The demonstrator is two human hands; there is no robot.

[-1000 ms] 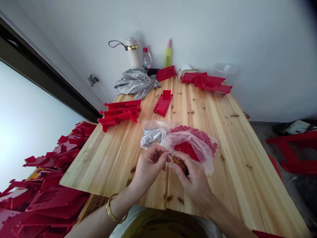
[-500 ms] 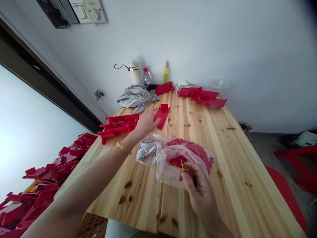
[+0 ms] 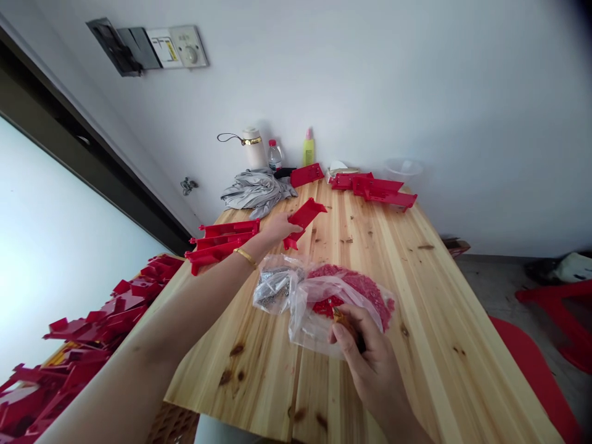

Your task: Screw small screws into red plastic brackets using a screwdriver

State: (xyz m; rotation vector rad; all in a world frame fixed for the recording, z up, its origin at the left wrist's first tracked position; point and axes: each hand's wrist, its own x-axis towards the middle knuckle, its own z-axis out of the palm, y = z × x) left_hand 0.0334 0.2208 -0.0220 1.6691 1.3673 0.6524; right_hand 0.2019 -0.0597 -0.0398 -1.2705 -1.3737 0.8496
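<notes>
My left hand [image 3: 280, 228] grips the near-left edge of a red plastic bracket [image 3: 306, 216], tilted over the middle of the wooden table. Close to that hand, on its left, several more red brackets [image 3: 217, 242] lie side by side. My right hand [image 3: 365, 351] is closed around a screwdriver [image 3: 343, 319] with an amber handle, much of it hidden by the fingers. Just beyond it lies an open clear plastic bag [image 3: 319, 290] of small red pieces. A second clear bag [image 3: 272, 287], holding small metal parts, touches it on the left.
Red brackets [image 3: 383, 190] lie at the back right, another [image 3: 306, 175] at the back middle. A grey cloth [image 3: 254, 188], a white flask [image 3: 253, 151], a small bottle [image 3: 274, 155] and a yellow bottle [image 3: 309, 149] stand near the wall. A red heap [image 3: 92, 333] fills the lower left.
The red bracket between the earlier hand position and the bags has been taken by my left hand, lifted and turned. My right hand keeps the screwdriver almost in place. The view has tilted up slightly.
</notes>
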